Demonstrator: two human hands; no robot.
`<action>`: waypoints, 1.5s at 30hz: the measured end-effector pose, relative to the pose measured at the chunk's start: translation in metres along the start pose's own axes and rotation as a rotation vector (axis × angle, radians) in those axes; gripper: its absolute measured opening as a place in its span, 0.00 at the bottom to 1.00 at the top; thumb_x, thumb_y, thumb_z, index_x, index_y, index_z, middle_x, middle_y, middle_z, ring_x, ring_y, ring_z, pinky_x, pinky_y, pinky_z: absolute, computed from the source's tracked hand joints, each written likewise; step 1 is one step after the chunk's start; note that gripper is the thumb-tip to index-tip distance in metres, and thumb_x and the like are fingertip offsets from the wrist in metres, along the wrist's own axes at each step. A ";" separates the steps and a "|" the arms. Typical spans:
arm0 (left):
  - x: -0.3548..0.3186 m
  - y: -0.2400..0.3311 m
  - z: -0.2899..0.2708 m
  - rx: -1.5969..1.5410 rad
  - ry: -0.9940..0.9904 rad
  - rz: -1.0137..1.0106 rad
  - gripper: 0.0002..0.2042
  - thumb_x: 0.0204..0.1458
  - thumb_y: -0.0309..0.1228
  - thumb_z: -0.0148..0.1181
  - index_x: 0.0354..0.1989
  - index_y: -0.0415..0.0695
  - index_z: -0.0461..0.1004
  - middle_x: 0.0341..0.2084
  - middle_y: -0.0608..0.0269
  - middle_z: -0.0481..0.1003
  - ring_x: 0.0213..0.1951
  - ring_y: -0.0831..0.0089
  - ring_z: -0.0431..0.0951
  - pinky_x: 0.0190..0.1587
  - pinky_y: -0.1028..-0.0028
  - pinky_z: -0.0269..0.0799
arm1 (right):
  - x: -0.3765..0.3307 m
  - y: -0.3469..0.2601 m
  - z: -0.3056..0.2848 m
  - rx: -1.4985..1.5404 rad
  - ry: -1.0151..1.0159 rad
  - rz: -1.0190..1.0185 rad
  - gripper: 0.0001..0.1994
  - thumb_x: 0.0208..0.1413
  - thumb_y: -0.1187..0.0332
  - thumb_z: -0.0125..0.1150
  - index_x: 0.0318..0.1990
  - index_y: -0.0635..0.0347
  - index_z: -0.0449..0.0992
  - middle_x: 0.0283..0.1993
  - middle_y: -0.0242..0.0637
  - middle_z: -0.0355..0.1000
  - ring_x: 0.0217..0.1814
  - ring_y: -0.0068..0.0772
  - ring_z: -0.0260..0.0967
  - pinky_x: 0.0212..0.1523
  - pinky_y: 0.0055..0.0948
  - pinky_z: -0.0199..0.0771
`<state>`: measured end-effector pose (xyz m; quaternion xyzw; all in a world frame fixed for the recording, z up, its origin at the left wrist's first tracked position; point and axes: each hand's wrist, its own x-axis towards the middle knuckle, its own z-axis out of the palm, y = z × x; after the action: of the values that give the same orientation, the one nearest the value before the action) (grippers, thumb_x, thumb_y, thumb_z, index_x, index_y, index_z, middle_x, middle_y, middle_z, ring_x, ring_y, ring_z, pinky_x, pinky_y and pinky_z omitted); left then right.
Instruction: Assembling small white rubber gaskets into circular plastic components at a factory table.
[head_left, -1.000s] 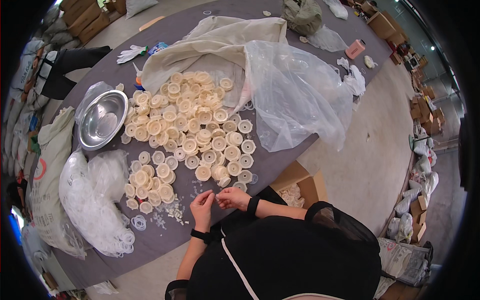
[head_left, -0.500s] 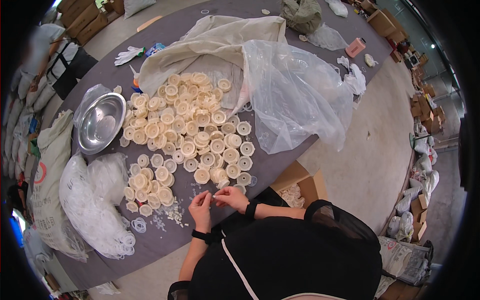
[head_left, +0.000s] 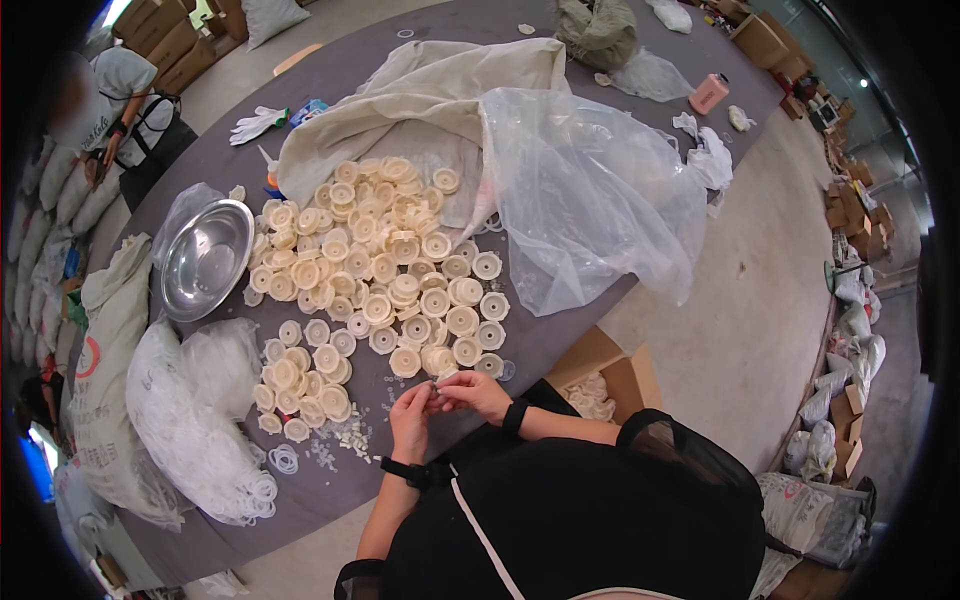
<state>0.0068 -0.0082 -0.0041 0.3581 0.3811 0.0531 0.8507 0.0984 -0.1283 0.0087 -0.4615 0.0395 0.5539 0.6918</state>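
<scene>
My left hand (head_left: 410,415) and my right hand (head_left: 472,390) meet just above the near edge of the grey table (head_left: 520,345). Together they pinch one small cream round plastic part (head_left: 433,386) between the fingertips. Directly beyond the hands lies a big heap of the same cream round parts (head_left: 380,265). A smaller group of these parts (head_left: 300,375) sits to the left of my hands. Small clear rings and bits (head_left: 330,450) are scattered on the table by my left hand. A dark band is on each wrist.
A steel bowl (head_left: 205,258) stands at the left. A clear bag of white rings (head_left: 200,430) lies near the left edge. A beige cloth sack (head_left: 430,90) and clear plastic bag (head_left: 590,200) lie behind the heap. An open cardboard box (head_left: 605,380) sits under the table edge. Another person (head_left: 125,105) is at far left.
Both hands have stayed together at the table edge, working the small part; the view has shifted slightly. Nothing else has moved.
</scene>
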 end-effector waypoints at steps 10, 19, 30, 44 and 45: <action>0.011 0.011 0.023 -0.146 -0.220 -0.111 0.07 0.50 0.29 0.49 0.31 0.39 0.70 0.22 0.63 0.72 0.23 0.77 0.72 0.27 0.80 0.68 | -0.002 -0.022 -0.007 0.106 -0.054 -0.053 0.08 0.49 0.72 0.53 0.37 0.64 0.70 0.29 0.35 0.70 0.26 0.21 0.69 0.29 0.16 0.68; 0.029 0.018 0.023 0.375 0.025 0.093 0.07 0.49 0.31 0.51 0.30 0.39 0.71 0.20 0.70 0.70 0.21 0.84 0.66 0.25 0.84 0.62 | 0.004 -0.021 -0.013 0.001 0.038 -0.097 0.10 0.50 0.71 0.52 0.39 0.66 0.69 0.31 0.37 0.70 0.29 0.24 0.69 0.32 0.18 0.70; 0.168 0.077 -0.001 1.362 0.563 0.701 0.10 0.40 0.32 0.55 0.27 0.37 0.67 0.26 0.51 0.68 0.30 0.57 0.68 0.35 0.65 0.63 | -0.013 -0.043 -0.042 0.182 0.239 -0.161 0.09 0.50 0.71 0.52 0.38 0.64 0.69 0.30 0.36 0.69 0.29 0.25 0.68 0.32 0.19 0.70; 0.134 0.058 -0.018 1.455 0.305 0.708 0.10 0.35 0.30 0.58 0.26 0.39 0.67 0.28 0.53 0.68 0.32 0.57 0.68 0.37 0.65 0.63 | -0.001 -0.036 -0.044 0.212 0.203 -0.140 0.10 0.50 0.71 0.52 0.39 0.63 0.68 0.32 0.35 0.69 0.31 0.24 0.68 0.35 0.20 0.70; 0.135 0.062 -0.011 1.452 0.298 0.709 0.10 0.35 0.30 0.58 0.26 0.39 0.67 0.28 0.53 0.68 0.32 0.57 0.68 0.37 0.65 0.63 | -0.003 -0.037 -0.042 0.222 0.199 -0.141 0.10 0.50 0.72 0.52 0.40 0.63 0.68 0.32 0.36 0.69 0.31 0.24 0.68 0.35 0.20 0.70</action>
<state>0.1055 0.0933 -0.0512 0.9077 0.2939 0.1059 0.2802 0.1459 -0.1580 0.0080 -0.4365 0.1363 0.4477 0.7684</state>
